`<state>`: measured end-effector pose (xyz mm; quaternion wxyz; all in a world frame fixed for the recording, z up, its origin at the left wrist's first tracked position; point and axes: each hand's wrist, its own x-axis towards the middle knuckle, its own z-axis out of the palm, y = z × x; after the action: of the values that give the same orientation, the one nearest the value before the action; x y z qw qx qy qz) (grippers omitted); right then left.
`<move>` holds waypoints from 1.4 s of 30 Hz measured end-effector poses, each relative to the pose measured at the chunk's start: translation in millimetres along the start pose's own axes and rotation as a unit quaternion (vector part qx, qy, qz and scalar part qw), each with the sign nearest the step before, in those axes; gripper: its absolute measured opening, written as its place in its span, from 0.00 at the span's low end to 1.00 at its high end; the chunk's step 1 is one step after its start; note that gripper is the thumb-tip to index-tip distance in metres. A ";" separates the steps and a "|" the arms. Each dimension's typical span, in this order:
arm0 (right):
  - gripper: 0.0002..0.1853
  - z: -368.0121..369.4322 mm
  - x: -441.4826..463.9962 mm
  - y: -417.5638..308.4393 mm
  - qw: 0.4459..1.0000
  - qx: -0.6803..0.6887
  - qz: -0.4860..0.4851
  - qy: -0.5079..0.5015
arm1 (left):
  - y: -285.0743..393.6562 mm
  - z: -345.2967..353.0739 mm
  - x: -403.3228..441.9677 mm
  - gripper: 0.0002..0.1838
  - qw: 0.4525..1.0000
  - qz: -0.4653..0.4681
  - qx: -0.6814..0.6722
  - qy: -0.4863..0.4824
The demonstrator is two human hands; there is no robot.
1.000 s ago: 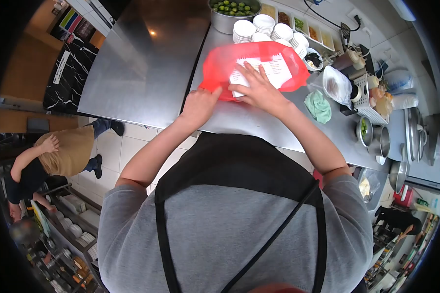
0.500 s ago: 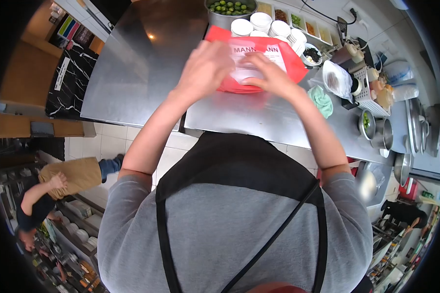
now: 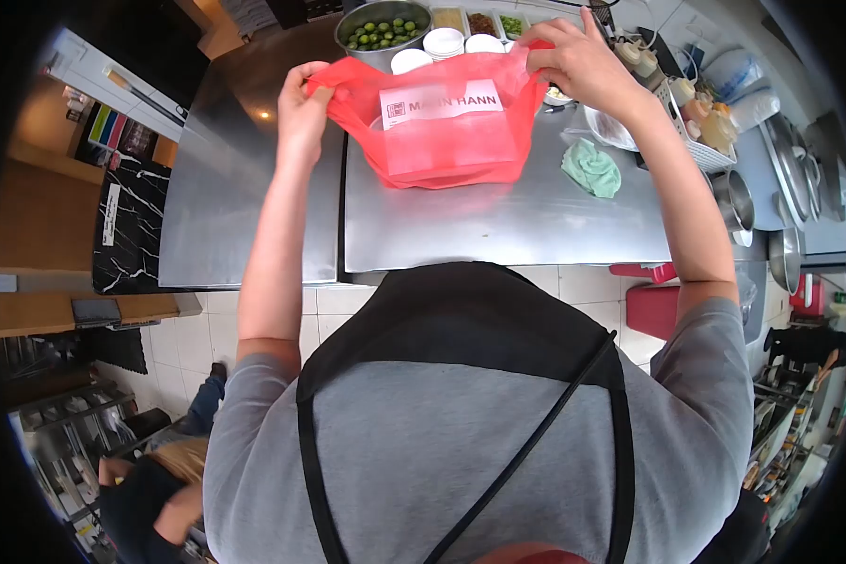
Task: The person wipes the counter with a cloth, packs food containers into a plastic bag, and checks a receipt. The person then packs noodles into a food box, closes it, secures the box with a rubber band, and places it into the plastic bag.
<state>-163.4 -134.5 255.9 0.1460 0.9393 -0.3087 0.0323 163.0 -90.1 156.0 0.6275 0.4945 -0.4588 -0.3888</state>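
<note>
A thin red plastic bag point(image 3: 470, 169) stands on the steel counter, stretched wide between my two hands. My left hand point(image 3: 303, 111) pinches its left upper corner between thumb and fingers. On the other side, my right hand point(image 3: 583, 68) grips the right upper edge, with one finger raised. White paper point(image 3: 442, 101) printed with large dark lettering shows at the bag's mouth, and its lower part is seen through the red plastic. What else the bag contains is hidden.
Behind the bag stand white lidded tubs point(image 3: 444, 43) and a metal pot of green limes point(image 3: 385, 36). A crumpled green cloth point(image 3: 591, 169) lies to the right, near a white basket of bottles point(image 3: 700, 136). Another person point(image 3: 150, 493) is at the lower left.
My hands have moved apart from above the bag to its two upper corners. The bag has been raised and spread wide, and the printed paper now sits at its mouth.
</note>
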 end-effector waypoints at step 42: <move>0.23 241.4 -110.3 -224.5 0.888 0.438 -0.053 0.134 | 14.1 -31.5 -90.8 0.10 0.975 0.054 0.144 0.161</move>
<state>-127.3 29.5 -48.4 -0.2387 0.9095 -0.1910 0.2816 168.6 6.7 149.6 0.6355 0.6104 -0.4287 -0.1994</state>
